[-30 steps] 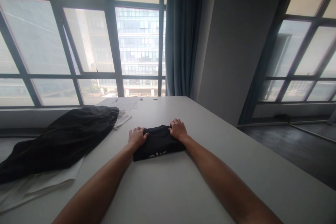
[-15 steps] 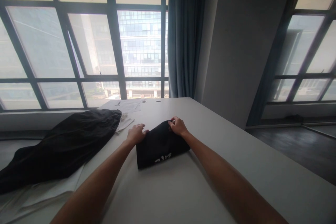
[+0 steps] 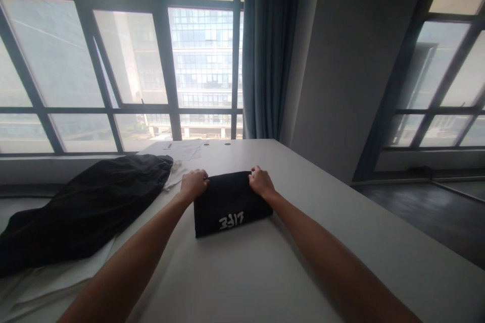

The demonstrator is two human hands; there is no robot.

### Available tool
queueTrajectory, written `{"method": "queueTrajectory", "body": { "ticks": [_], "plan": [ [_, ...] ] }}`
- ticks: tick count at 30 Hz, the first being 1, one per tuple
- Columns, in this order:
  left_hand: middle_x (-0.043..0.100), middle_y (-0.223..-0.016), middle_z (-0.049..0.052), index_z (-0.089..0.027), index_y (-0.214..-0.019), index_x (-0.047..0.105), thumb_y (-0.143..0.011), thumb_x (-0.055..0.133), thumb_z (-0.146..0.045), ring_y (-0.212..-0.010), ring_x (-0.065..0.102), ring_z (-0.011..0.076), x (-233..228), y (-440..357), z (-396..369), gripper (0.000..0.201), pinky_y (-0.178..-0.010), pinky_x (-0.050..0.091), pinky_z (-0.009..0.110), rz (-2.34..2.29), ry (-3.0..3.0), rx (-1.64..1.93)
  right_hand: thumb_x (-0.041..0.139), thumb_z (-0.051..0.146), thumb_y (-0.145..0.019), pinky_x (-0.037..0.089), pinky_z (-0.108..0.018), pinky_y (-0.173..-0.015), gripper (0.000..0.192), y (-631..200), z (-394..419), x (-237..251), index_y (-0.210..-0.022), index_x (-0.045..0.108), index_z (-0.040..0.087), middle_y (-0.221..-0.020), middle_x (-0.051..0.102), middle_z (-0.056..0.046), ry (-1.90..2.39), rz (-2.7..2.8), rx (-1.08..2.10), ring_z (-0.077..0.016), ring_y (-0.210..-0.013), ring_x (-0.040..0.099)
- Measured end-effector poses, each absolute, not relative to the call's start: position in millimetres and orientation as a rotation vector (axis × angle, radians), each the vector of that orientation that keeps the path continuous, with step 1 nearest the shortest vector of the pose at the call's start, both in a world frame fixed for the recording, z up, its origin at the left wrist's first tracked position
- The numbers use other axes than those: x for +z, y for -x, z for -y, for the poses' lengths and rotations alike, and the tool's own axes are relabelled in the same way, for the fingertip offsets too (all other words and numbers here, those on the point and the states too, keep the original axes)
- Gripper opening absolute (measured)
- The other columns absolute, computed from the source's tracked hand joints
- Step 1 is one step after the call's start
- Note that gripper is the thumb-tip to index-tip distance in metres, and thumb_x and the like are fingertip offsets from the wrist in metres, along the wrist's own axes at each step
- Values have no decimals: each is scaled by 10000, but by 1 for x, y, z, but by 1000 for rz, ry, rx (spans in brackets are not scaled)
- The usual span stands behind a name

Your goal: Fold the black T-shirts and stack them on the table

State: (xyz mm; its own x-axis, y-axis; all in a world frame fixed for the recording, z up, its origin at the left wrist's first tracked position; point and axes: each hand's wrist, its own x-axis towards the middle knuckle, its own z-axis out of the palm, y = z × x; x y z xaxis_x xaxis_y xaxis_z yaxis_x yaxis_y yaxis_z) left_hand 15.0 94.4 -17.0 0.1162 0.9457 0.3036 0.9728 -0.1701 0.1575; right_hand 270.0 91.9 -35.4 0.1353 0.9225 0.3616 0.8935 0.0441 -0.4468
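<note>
Folded black garment (image 3: 229, 204) | white lettering inverted, hard to read | left hand (image 3: 194, 183), right hand (image 3: 261, 182): fingers clamped on its far corners, arms outstretched over worktop (image 3: 265, 272)

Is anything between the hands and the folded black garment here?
Nothing visible. The left hand and right hand both grip the far edge of the folded black garment directly; the black clothing pile lies apart, to the left.

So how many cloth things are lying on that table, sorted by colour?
Black: 2, the folded black garment with white lettering, gripped at its far corners by the left hand and the right hand, and the loose black cloth heap.
White: 1, the flat white fabric under the heap.
Total: 3
</note>
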Motion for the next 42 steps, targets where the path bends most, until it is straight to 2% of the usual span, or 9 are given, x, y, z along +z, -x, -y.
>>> {"method": "queueTrajectory", "body": {
  "ticks": [3, 6, 10, 14, 19, 28, 33, 38, 42],
  "plan": [
    [630, -1314, 138, -194, -1257, 635, -918, 574, -368, -1230, 565, 301, -27, -31, -82, 386, -1036, 403, 418, 1900, 2338, -429, 594, 347, -915, 482, -351, -900, 480, -255, -78, -42, -1323, 556, 98, -1178, 687, -214, 1921, 1949, 116, -303, -1096, 656],
    [633, -1315, 148, -179, -1269, 626, -982, 435, -433, -1235, 567, 301, -42, -50, -65, 428, -1076, 377, 434, 1780, 2511, -415, 516, 402, -953, 440, -380, -1016, 464, -238, -62, -48, -1333, 578, 142, -1344, 613, -185, 1772, 2189, 90, -295, -1227, 588],
    [499, -1494, 137, -180, -1386, 540, -1021, 277, -428, -1401, 428, 285, -64, -69, -47, 513, -1155, 300, 463, 1711, 2676, -373, 440, 274, -960, 233, -435, -1199, 523, -226, -51, -60, -1468, 479, 154, -1556, 407, -134, 1564, 2469, 152, -251, -1461, 335],
    [332, -1600, 121, -173, -1483, 442, -1020, 224, -476, -1500, 250, 269, -82, -70, -36, 595, -1207, 199, 484, 1769, 2687, -336, 359, 311, -985, 129, -501, -1220, 578, -227, -46, -74, -1550, 359, 188, -1628, 254, -90, 1650, 2524, 282, -240, -1519, 178],
    [241, -1629, 117, -134, -1536, 365, -983, 240, -594, -1519, 182, 265, -83, -55, -30, 730, -1220, 158, 452, 1837, 2682, -305, 324, 503, -997, 92, -454, -1230, 683, -234, -44, -80, -1584, 264, 159, -1654, 159, -77, 1784, 2440, 327, -227, -1532, 111],
    [113, -1650, 120, -119, -1571, 275, -956, 237, -652, -1534, 101, 261, -85, -10, -36, 815, -1214, 140, 478, 2079, 2548, -274, 273, 636, -980, 123, -482, -1215, 794, -277, -57, -87, -1587, 230, 126, -1652, 161, -122, 2132, 2100, 283, -238, -1530, 122],
    [161, -1643, 125, -123, -1570, 282, -958, 218, -651, -1524, 162, 263, -89, 3, -34, 811, -1214, 152, 475, 2152, 2419, -291, 312, 541, -995, 176, -471, -1204, 695, -287, -50, -91, -1531, 370, 102, -1621, 266, -144, 2122, 1993, 179, -259, -1502, 229],
    [188, -1642, 96, -146, -1569, 291, -963, 210, -641, -1518, 192, 256, -92, 6, -34, 787, -1212, 169, 483, 2154, 2407, -332, 363, 344, -996, 136, -489, -1206, 512, -268, -29, -83, -1400, 546, 87, -1516, 454, -173, 1754, 2005, -319, -278, -1444, 342],
    [221, -1635, 102, -162, -1561, 308, -978, 223, -613, -1512, 211, 266, -93, 5, -37, 742, -1209, 168, 517, 2164, 2415, -419, 401, 420, -998, 178, -441, -1209, 502, -235, -11, -81, -1406, 556, 172, -1511, 479, -106, 1301, 2353, -240, -236, -1430, 381]
  ]
}}
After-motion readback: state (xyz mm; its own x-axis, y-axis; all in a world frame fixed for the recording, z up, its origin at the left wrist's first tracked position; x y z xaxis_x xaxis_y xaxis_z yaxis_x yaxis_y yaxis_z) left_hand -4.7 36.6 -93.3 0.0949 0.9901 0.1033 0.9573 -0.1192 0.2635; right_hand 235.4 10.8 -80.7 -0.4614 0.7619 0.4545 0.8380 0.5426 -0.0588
